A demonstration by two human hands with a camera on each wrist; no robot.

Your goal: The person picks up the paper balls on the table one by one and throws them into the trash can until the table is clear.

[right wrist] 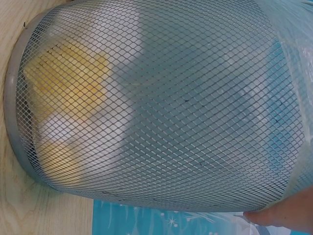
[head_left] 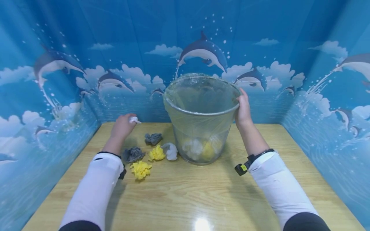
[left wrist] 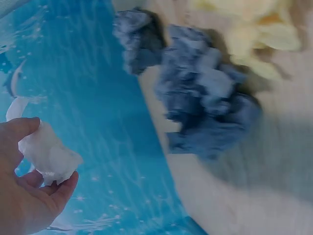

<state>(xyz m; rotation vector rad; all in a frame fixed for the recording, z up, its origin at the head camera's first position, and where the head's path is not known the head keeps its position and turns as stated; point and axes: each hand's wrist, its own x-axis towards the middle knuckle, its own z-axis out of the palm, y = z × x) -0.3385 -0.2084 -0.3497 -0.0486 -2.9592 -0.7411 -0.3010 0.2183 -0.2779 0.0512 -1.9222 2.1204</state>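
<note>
My left hand [head_left: 122, 126] is raised over the left side of the table, pinching a crumpled white paper ball [left wrist: 49, 152] between thumb and fingers. With my right hand [head_left: 244, 109] I grip the right rim of a silver mesh wastebasket [head_left: 202, 114], which is lined with a clear plastic bag [right wrist: 298, 63]. Yellow paper [right wrist: 73, 83] and white crumpled paper lie at its bottom, visible through the mesh. Between the left hand and the basket are two grey paper balls, one farther back [head_left: 153, 138] and one nearer [head_left: 134, 154], two yellow paper balls [head_left: 140, 169] and a white paper ball [head_left: 170, 151].
The wooden table [head_left: 173, 199] stands against a blue curtain [head_left: 138, 32] printed with dolphins and clouds, which also closes off both sides. A bright light reflection shows near the table's front edge.
</note>
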